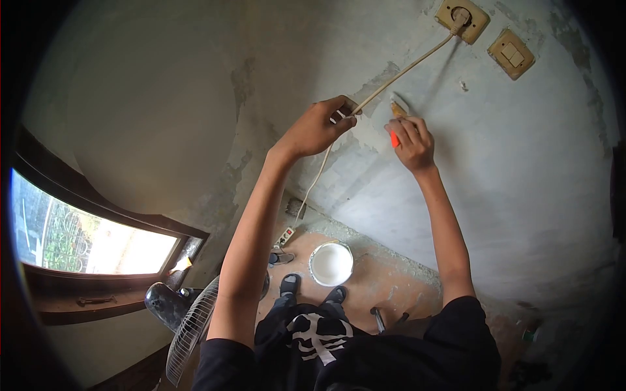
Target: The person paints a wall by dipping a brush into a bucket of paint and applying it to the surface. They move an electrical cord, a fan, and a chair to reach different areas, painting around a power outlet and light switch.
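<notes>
My left hand pinches a pale power cord between thumb and fingers, holding it away from the wall. The cord runs up to a plug in a yellowed wall socket and hangs down to a power strip on the floor. My right hand is closed around the orange handle of a paintbrush. White paint coats the bristles, which lie against or very near the wall, just right of the cord. Patches of bare grey plaster show around both hands.
A bucket of white paint stands on the floor by my feet. To the left are a fan and a wooden-framed window. A light switch sits right of the socket.
</notes>
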Demonstrator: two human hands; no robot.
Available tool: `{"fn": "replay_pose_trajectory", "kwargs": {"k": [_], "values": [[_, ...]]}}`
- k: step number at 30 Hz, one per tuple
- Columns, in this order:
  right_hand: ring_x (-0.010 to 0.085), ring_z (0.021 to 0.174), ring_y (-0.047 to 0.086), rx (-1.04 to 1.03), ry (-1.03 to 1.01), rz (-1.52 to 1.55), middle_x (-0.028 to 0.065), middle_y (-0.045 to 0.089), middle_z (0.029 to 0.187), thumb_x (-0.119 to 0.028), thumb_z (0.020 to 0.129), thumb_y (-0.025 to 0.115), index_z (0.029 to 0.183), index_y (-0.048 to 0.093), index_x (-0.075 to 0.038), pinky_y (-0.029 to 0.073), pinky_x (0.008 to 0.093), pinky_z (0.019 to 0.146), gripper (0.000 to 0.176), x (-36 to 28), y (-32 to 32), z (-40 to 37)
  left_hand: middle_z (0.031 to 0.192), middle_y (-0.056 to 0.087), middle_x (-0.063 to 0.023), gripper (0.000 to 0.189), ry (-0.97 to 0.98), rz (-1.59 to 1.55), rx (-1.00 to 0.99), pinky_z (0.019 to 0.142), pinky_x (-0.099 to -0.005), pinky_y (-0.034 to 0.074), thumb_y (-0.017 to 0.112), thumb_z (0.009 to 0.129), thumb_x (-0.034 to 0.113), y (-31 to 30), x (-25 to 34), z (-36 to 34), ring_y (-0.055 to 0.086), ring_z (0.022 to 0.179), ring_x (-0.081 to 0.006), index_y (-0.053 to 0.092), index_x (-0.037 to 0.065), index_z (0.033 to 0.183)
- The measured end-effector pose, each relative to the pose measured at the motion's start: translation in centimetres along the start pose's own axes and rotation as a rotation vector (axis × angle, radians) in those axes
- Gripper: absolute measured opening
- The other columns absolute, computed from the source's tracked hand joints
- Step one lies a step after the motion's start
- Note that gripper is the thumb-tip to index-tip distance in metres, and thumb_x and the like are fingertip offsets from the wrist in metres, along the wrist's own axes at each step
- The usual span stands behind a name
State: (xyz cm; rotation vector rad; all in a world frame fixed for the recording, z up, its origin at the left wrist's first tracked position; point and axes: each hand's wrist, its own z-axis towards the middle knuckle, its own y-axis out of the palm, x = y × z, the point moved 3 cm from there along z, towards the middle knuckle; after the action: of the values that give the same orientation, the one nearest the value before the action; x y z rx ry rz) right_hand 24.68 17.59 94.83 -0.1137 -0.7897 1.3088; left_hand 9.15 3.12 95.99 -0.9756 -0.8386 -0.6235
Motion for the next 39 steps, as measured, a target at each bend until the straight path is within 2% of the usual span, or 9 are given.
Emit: {"fn": "replay_pose_trajectory", "kwargs": {"k": [4, 10, 14, 19, 22, 24, 28, 35, 39], "values": [[0.0189, 0.080, 0.058, 0.143, -0.011, -0.144, 0.0040, 0.060, 0.085, -0.010, 0.073, 0.071, 0.082, 0.061, -0.006, 0.051, 0.0253, 0.061, 0.014, -0.8, -1.3, -0.8, 0.093, 0.064, -0.0102, 0.027, -0.017, -0.019, 0.002, 0.078, -0.0327, 0.047, 0.057, 0.090, 0.022, 0.2, -0.1, -0.1, 0.061, 0.085, -0.0186, 0.057, 0.001, 0.107], [0.0200, 0.091, 0.056, -0.311, -0.147, -0.047, 0.0049, 0.057, 0.093, -0.013, 0.076, 0.058, 0.087, 0.057, -0.008, 0.054, 0.0263, 0.074, 0.013, -5.9, 5.0, -10.2, 0.093, 0.064, -0.0101, 0.027, -0.008, -0.047, -0.005, 0.077, -0.0324, 0.047, 0.057, 0.090, 0.022, 0.8, -0.5, 0.0, 0.061, 0.084, -0.0182, 0.057, 0.001, 0.106], [0.0192, 0.091, 0.057, -0.418, 0.015, 0.200, 0.0050, 0.057, 0.093, -0.011, 0.075, 0.058, 0.090, 0.057, -0.008, 0.053, 0.0270, 0.073, 0.015, -9.4, 6.3, -13.3, 0.092, 0.064, -0.0128, 0.028, -0.005, -0.052, 0.008, 0.076, -0.0339, 0.048, 0.057, 0.088, 0.022, 0.9, -0.5, 0.0, 0.062, 0.083, -0.0210, 0.057, -0.001, 0.104], [0.0179, 0.091, 0.056, -0.405, 0.181, 0.168, 0.0022, 0.056, 0.088, -0.007, 0.074, 0.058, 0.087, 0.057, -0.010, 0.052, 0.0260, 0.067, 0.013, -7.6, 7.4, -13.8, 0.093, 0.065, -0.0155, 0.029, -0.024, -0.067, 0.006, 0.076, -0.0355, 0.048, 0.057, 0.087, 0.021, 0.9, -0.6, -0.2, 0.063, 0.082, -0.0240, 0.058, -0.002, 0.104], [0.0166, 0.091, 0.057, -0.378, 0.161, 0.154, 0.0016, 0.057, 0.087, -0.007, 0.072, 0.060, 0.086, 0.057, -0.010, 0.052, 0.0264, 0.064, 0.014, -5.1, 6.8, -12.0, 0.092, 0.064, -0.0100, 0.027, 0.023, -0.027, -0.004, 0.076, -0.0327, 0.047, 0.058, 0.090, 0.022, 0.9, -0.5, -0.1, 0.062, 0.084, -0.0182, 0.057, 0.001, 0.105], [0.0166, 0.087, 0.057, -0.266, 0.092, 0.089, 0.0013, 0.058, 0.085, -0.006, 0.072, 0.063, 0.084, 0.058, -0.009, 0.052, 0.0268, 0.062, 0.014, -4.1, 5.2, -9.8, 0.092, 0.064, -0.0104, 0.027, -0.027, -0.014, -0.006, 0.076, -0.0329, 0.047, 0.057, 0.090, 0.023, 0.7, -0.3, -0.3, 0.062, 0.082, -0.0187, 0.057, 0.000, 0.105], [0.0203, 0.074, 0.059, -0.041, 0.236, 0.081, 0.0039, 0.059, 0.078, -0.008, 0.073, 0.068, 0.082, 0.060, -0.006, 0.051, 0.0298, 0.060, 0.012, -2.9, 2.5, -7.1, 0.091, 0.063, -0.0112, 0.028, 0.003, -0.030, 0.005, 0.075, -0.0332, 0.047, 0.057, 0.089, 0.023, 0.5, -0.7, -0.4, 0.061, 0.081, -0.0188, 0.057, 0.000, 0.105], [0.0177, 0.077, 0.058, -0.290, 0.127, 0.270, 0.0013, 0.056, 0.081, -0.006, 0.074, 0.064, 0.080, 0.055, -0.009, 0.051, 0.0272, 0.062, 0.011, -5.9, 6.5, -10.4, 0.090, 0.063, -0.0109, 0.027, 0.023, -0.072, -0.004, 0.075, -0.0328, 0.047, 0.057, 0.089, 0.022, 1.0, -1.1, -0.1, 0.060, 0.080, -0.0181, 0.057, 0.000, 0.104], [0.0168, 0.077, 0.058, -0.220, 0.097, 0.218, 0.0006, 0.056, 0.080, -0.004, 0.072, 0.065, 0.081, 0.057, -0.008, 0.051, 0.0260, 0.060, 0.012, -3.5, 5.7, -7.7, 0.092, 0.063, -0.0102, 0.026, -0.022, -0.047, -0.032, 0.077, -0.0318, 0.047, 0.057, 0.090, 0.021, 1.1, -0.5, -0.1, 0.060, 0.083, -0.0167, 0.056, 0.000, 0.104]]}}
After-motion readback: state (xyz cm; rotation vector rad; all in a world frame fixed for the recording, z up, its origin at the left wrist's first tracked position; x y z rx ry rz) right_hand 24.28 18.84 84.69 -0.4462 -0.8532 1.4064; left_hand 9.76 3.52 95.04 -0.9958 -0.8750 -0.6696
